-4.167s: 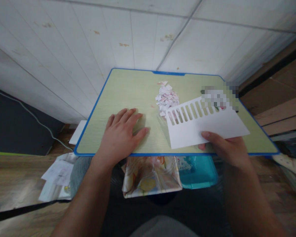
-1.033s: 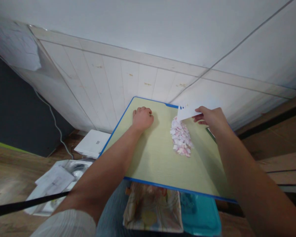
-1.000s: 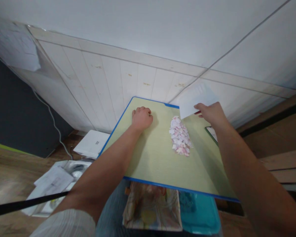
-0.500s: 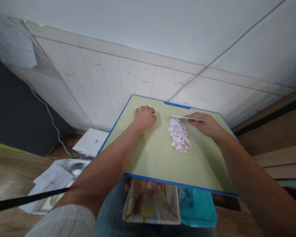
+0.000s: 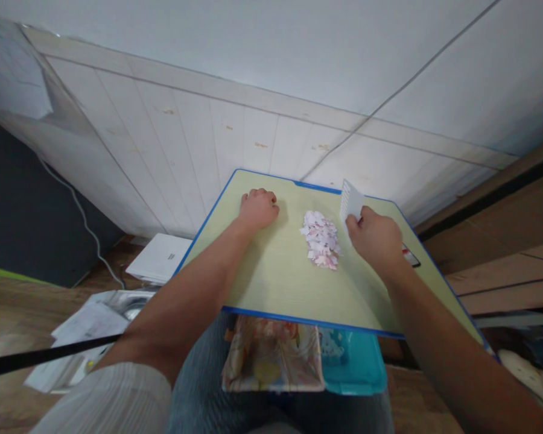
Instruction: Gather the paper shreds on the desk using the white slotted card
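Note:
My right hand (image 5: pixel 376 238) pinches a thin white card (image 5: pixel 350 204) between thumb and fingers. The card is tilted up off the board, and a striped pattern shows along its left side. To the left of the card, apart from it, lies a pile of small torn paper scraps (image 5: pixel 322 240), white and pinkish. My left hand (image 5: pixel 259 208) rests on the far left of the yellow-green board (image 5: pixel 271 271), fingers curled under and nothing seen in them.
A dark-edged flat object (image 5: pixel 411 257) lies partly behind my right wrist. Below the board's blue front edge are a patterned fabric-lined box (image 5: pixel 274 383) and a teal container (image 5: pixel 362 367). A white box (image 5: pixel 159 256) stands at left; a white wall (image 5: pixel 199 138) rises behind.
My right hand has lifted the card away from the pile's far end and turned it, moving right of the scraps. My left hand stays in place on the board. The view has shifted slightly.

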The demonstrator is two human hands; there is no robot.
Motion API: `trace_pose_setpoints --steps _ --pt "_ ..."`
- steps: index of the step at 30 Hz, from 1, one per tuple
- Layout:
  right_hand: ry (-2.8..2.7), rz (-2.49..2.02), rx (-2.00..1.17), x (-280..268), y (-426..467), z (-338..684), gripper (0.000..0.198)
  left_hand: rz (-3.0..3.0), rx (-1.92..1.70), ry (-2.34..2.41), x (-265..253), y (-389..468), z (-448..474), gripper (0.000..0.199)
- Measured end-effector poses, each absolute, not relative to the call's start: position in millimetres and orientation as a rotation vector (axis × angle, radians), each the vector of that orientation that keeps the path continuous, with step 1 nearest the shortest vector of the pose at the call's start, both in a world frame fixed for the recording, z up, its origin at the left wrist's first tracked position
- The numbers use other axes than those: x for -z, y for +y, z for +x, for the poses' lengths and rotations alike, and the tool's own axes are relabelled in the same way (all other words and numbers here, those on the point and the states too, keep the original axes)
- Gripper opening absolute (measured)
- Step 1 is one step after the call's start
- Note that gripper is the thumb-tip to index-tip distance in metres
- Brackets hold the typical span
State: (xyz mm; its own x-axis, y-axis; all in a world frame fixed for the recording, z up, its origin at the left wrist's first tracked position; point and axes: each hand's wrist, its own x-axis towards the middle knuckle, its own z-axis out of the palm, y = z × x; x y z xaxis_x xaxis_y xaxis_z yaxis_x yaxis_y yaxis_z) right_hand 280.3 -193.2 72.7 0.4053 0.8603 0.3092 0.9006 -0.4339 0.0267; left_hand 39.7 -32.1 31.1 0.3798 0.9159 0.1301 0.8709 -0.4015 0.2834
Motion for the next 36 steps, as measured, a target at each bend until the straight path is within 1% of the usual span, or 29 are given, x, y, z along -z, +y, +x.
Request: trace_pose_setpoints --steps 5,10,14,16,18,20,23,26,29,34,36 --pt "-1.678 -2.476 0.304 -81 -186 252 0.04 2.459 -0.398 1.616 -33 -32 39 0.051" --pt "-1.617 -2.334 0.232 -88 -180 275 0.032 2.456 -0.434 1.606 -31 -30 40 0.049" --pt "-1.231 -2.093 -0.015 -86 -202 308 0.032 2.454 -0.447 1.593 -30 -31 42 0.048" --pt "-1.025 -1.845 -0.19 -78 -222 316 0.018 2.456 -0.446 1.582 -30 -32 44 0.049" --pt "-0.979 -1.664 -0.393 -66 -240 315 0.02 2.463 -0.439 1.567 -30 -32 45 0.05" --pt "-0.95 -1.586 -0.477 -56 -247 306 0.023 2.477 -0.434 1.554 -29 -31 45 0.05" --pt "-0.99 -1.645 -0.519 -50 -230 280 0.018 2.479 -0.437 1.579 -28 -29 44 0.05" --pt "-1.157 -1.71 -0.633 -59 -193 253 0.007 2.446 -0.443 1.631 -28 -26 41 0.052" --pt "-1.268 -1.723 -0.702 -68 -164 238 0.005 2.431 -0.448 1.642 -29 -27 39 0.052" --pt "-1.156 -1.837 -0.681 -73 -155 248 0.01 2.437 -0.489 1.632 -30 -29 40 0.05" --pt "-1.081 -1.813 -0.667 -73 -162 260 0.011 2.441 -0.497 1.616 -29 -28 42 0.049"
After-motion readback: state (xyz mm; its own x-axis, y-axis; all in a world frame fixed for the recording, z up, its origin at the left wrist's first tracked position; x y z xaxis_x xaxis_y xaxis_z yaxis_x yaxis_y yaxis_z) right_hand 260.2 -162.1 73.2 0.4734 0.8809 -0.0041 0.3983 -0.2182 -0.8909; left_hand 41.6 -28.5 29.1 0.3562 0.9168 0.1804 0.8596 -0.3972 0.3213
